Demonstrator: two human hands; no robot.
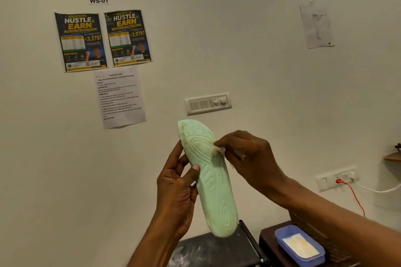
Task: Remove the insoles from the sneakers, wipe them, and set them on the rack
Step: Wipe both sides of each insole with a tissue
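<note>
A pale green insole (211, 182) is held upright in front of the wall, its patterned underside facing me. My left hand (176, 191) grips its left edge, thumb across the middle. My right hand (247, 156) pinches a small white wipe (219, 150) against the insole's upper right edge. The top of a dark rack (217, 249) shows just under the insole's heel. No sneakers are in view.
A blue tray (299, 245) with white material in it sits on a dark stand at the lower right. On the wall are posters (102, 39), a switch panel (207, 103), and a socket with a red cable (353, 197).
</note>
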